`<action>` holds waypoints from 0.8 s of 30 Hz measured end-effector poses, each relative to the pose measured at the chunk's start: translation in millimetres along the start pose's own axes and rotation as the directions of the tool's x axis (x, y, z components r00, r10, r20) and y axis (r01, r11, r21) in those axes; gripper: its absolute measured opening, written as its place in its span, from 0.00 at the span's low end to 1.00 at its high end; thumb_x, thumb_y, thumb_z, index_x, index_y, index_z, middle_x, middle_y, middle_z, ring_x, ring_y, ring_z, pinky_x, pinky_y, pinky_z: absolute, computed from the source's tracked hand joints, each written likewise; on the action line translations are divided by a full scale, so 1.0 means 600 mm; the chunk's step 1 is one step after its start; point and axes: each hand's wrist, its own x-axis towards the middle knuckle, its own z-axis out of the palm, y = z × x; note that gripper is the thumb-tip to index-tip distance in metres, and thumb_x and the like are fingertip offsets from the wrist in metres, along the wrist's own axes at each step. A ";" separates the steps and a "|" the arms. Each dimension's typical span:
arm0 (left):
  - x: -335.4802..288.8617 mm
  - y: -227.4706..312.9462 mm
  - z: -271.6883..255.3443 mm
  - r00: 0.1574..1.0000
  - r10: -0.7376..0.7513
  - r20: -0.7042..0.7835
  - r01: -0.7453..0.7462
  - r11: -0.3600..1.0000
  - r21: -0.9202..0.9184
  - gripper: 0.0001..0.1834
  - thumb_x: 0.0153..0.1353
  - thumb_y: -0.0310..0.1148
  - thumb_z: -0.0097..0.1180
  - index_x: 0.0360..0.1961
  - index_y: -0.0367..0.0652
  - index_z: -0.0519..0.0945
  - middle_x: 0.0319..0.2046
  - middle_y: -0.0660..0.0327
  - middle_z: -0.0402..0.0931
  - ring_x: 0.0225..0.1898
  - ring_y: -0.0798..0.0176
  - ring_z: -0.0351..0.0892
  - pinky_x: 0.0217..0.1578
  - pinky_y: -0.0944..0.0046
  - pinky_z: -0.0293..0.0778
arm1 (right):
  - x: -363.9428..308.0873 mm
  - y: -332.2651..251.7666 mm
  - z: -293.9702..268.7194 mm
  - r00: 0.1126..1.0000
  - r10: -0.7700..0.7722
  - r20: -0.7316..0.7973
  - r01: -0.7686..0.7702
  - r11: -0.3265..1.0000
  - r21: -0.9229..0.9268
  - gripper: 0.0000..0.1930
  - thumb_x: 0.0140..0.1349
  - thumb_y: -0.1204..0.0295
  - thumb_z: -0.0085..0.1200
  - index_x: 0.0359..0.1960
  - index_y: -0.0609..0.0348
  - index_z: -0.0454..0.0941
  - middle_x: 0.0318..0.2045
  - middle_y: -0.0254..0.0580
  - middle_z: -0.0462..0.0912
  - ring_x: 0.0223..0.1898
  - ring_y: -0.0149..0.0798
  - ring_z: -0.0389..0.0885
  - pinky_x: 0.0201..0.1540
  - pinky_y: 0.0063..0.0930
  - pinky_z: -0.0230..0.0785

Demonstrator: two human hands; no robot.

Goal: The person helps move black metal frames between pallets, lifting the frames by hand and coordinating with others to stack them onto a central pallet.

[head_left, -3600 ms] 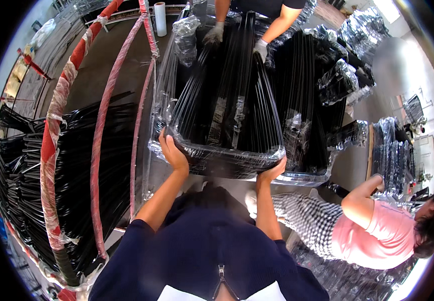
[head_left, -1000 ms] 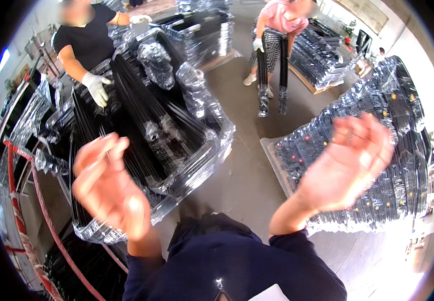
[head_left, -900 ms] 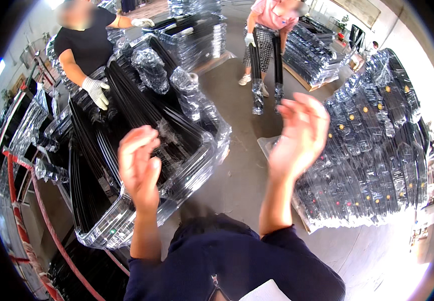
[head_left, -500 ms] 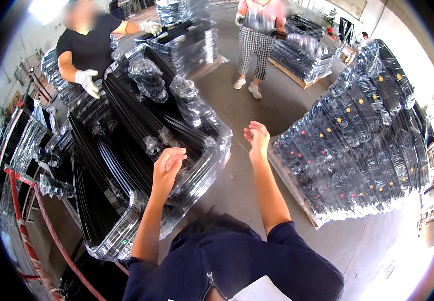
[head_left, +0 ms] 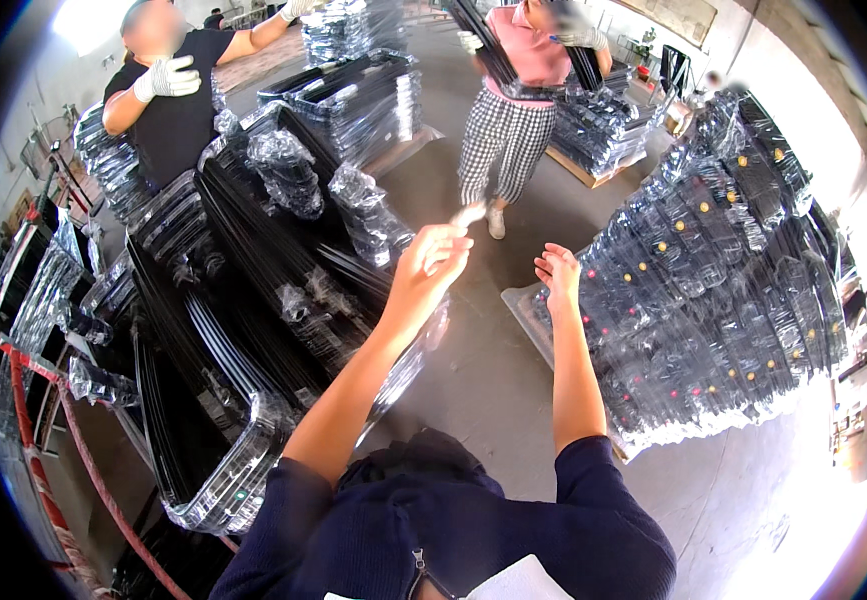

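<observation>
While both forearms stretch out over the grey floor [head_left: 478,400], the left hand [head_left: 435,262] is half open, fingers loosely bent, nothing visible in its grasp. The right hand [head_left: 559,274] is likewise partly open and bare — fingers curled, just beside the left edge of a film-wrapped black stack [head_left: 693,290] dotted with yellow and red. Over on the left, near the left hand, lies the big pile of black strips [head_left: 248,240], clear film around it; red-wrapped rails [head_left: 41,477] stand at lower left. Beyond the pile, a co-worker in black [head_left: 168,125] has one white-gloved hand raised at the chest. Farther off, a co-worker in pink [head_left: 513,130] carries dark lengths [head_left: 480,45] — and behind, another wrapped stack [head_left: 353,115].
</observation>
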 end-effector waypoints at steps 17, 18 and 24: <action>0.366 0.035 0.158 0.996 -0.029 -0.088 0.027 0.999 -0.025 0.45 0.51 0.58 0.52 0.57 0.30 0.57 0.58 0.45 0.52 0.60 0.52 0.52 0.60 0.56 0.47 | 0.305 -0.048 -0.091 0.858 0.455 0.237 -0.514 0.761 0.396 0.29 0.61 0.50 0.38 0.46 0.70 0.57 0.43 0.67 0.64 0.46 0.63 0.68 0.49 0.57 0.64; 0.371 0.041 0.168 0.993 -0.051 -0.104 0.045 0.997 -0.061 0.46 0.51 0.59 0.52 0.57 0.29 0.55 0.59 0.43 0.49 0.61 0.51 0.51 0.61 0.56 0.46 | 0.319 -0.045 -0.087 0.830 0.494 0.260 -0.558 0.714 0.423 0.30 0.61 0.49 0.38 0.46 0.70 0.56 0.45 0.69 0.63 0.47 0.64 0.67 0.50 0.59 0.62; 0.371 -0.022 0.169 0.965 -0.133 -0.225 0.087 0.975 -0.204 0.39 0.53 0.61 0.49 0.49 0.33 0.68 0.47 0.52 0.70 0.49 0.58 0.67 0.53 0.59 0.58 | 0.371 0.007 0.009 0.651 0.505 0.566 -0.757 0.479 0.444 0.46 0.55 0.41 0.38 0.63 0.59 0.34 0.59 0.70 0.45 0.59 0.67 0.51 0.56 0.61 0.50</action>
